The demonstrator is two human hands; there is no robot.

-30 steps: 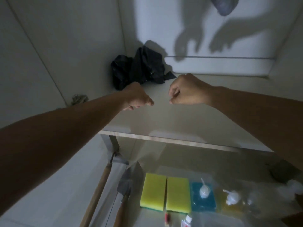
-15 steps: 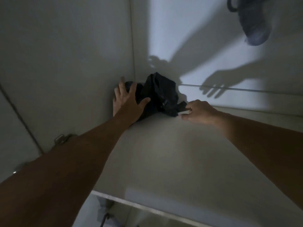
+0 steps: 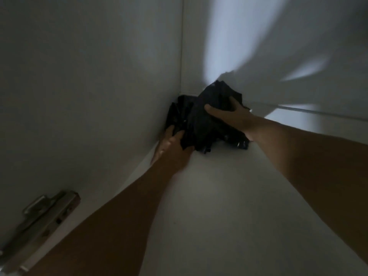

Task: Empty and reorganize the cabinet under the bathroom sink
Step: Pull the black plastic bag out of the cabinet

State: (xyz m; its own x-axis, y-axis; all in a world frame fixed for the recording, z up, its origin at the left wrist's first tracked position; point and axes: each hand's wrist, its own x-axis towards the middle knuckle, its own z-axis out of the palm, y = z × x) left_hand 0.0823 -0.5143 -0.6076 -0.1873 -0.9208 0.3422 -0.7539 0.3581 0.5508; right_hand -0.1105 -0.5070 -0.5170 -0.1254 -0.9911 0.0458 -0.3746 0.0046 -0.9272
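Progress: I judge the emptying to be near its end on this shelf; the only loose thing I see on the cabinet shelf [image 3: 209,206] is a crumpled black plastic bag [image 3: 201,120], and it is not yet lifted out.
Left to do: the bag has to come out, and I see nothing of the reorganizing from here.
Bag position: it sits at the centre of the frame, bunched into the back corner where the side wall [image 3: 89,86] meets the back panel [image 3: 258,36].
Left hand [image 3: 171,142]: low at the bag's lower left edge, against the side wall; its fingers are tucked into the folds and grip them, as far as the dim light lets me tell.
Right hand [image 3: 233,116]: on the bag's upper right, thumb and fingers curled into the plastic, clamped on it.
Hands to each other: apart, one on each side of the bag, both touching it.
Other: a metal door hinge [image 3: 41,218] shows at the lower left of the frame, well apart from the bag.
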